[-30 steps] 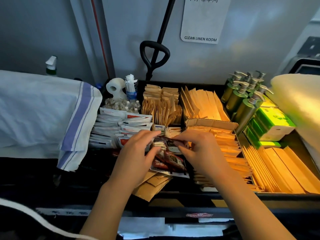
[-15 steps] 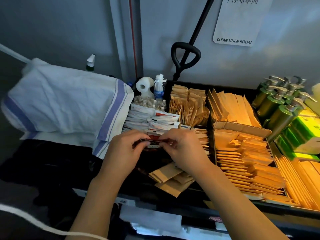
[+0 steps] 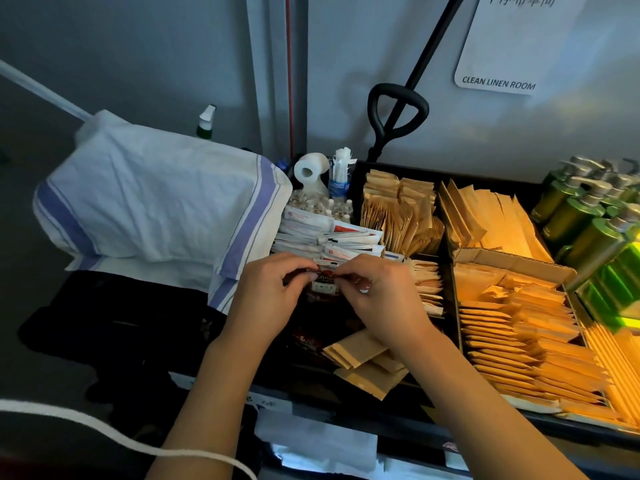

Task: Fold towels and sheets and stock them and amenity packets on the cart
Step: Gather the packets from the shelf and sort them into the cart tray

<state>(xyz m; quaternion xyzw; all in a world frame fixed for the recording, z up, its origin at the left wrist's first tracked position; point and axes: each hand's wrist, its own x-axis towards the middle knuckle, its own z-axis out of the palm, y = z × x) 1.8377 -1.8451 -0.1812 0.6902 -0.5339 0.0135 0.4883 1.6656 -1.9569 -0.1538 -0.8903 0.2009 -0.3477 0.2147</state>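
Note:
A small stack of dark red amenity packets (image 3: pixel 323 284) stands on edge over the cart's black tray (image 3: pixel 446 265). My left hand (image 3: pixel 273 289) pinches its left end, my right hand (image 3: pixel 377 296) pinches its right end, thumbs and fingers curled round the top edges. Just behind the stack lie white sachets with red print (image 3: pixel 325 237). Loose brown paper packets (image 3: pixel 363 362) lie below my right wrist. A folded white towel with blue stripes (image 3: pixel 162 209) rests on the left side of the cart.
Rows of brown packets (image 3: pixel 519 337) fill the compartments to the right. Green pump bottles (image 3: pixel 585 220) and green boxes (image 3: pixel 623 285) stand at the far right. A paper roll (image 3: pixel 310 169) and small bottles sit behind the sachets. A black handle (image 3: pixel 394 112) leans on the wall.
Both hands have lifted the dark red packets off the pile and gathered them upright into a stack. The view has shifted left, showing more of the towel.

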